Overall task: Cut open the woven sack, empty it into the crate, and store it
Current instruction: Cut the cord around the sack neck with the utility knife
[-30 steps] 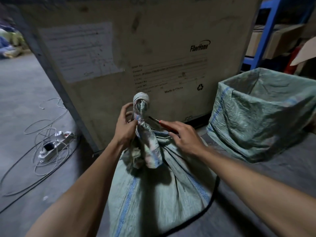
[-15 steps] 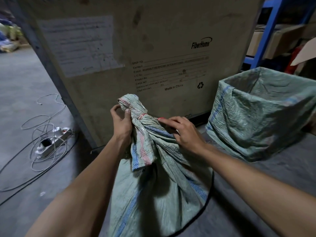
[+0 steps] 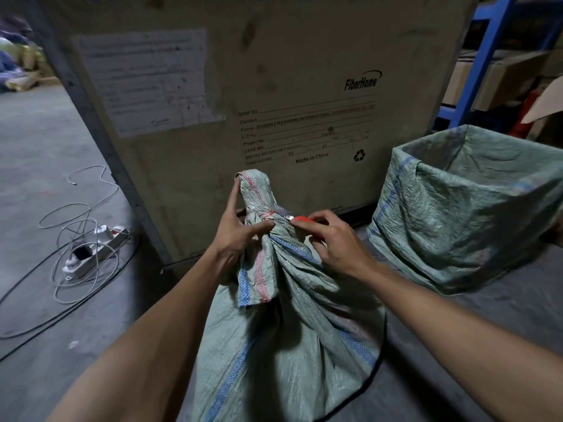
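A green woven sack (image 3: 283, 339) with blue and red stripes stands on the floor in front of me, its neck bunched and bound by a thin red tie (image 3: 264, 214). My left hand (image 3: 240, 231) pinches the neck just below the tie, index finger stretched up along the twisted top. My right hand (image 3: 330, 239) grips a red-handled cutter (image 3: 300, 219), whose metal blade lies against the tie from the right. A crate lined with another green woven sack (image 3: 469, 214) stands open at the right.
A large wooden shipping case (image 3: 243, 86) rises right behind the sack. A white power strip (image 3: 94, 251) with tangled cables lies on the concrete floor at the left. Blue shelving (image 3: 484, 56) with cardboard boxes stands at the far right. A black cable runs round the sack's base.
The sack's top, bent over half a second ago, is upright again. My right hand has brought the cutter's blade back to the tie, and my left hand has slid down to below the tie.
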